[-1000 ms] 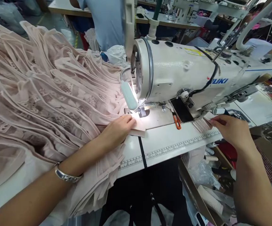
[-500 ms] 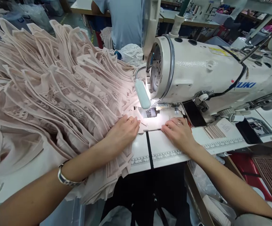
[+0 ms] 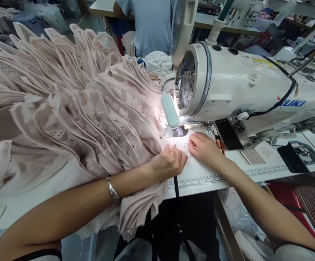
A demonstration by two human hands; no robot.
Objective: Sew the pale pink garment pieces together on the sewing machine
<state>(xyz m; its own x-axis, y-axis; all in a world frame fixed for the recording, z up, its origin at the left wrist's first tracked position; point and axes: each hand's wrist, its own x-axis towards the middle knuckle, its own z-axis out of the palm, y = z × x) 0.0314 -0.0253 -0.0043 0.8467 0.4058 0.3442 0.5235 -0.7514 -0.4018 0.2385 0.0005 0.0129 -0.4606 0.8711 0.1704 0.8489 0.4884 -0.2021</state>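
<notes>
Just in front of the sewing machine's needle area (image 3: 178, 132), my left hand (image 3: 171, 161) is closed, its fingers curled under; whatever they pinch is hidden. Close to its right, my right hand (image 3: 205, 149) is also closed, fingertips bent inward, with what may be fine threads between the two hands. The brightly lit pale pink fabric (image 3: 171, 142) lies by the presser foot, behind my left hand. It runs into a big heap of pale pink lace-trimmed garments (image 3: 92, 112) on the left, and my left forearm rests across their front.
A white sewing machine (image 3: 228, 81) fills the right side, with a small lamp (image 3: 170, 109) at its head. Orange-handled snips (image 3: 219, 142), a dark phone (image 3: 228, 134) and a fabric swatch card (image 3: 255, 154) lie right of my hands. A ruler tape (image 3: 201, 180) lines the table edge. A person in blue (image 3: 152, 29) sits ahead.
My left hand has moved right and its fingers have curled in, close to my right hand. My right hand has closed too. The garment heap's front has shifted and folded rightward. The view has shifted slightly.
</notes>
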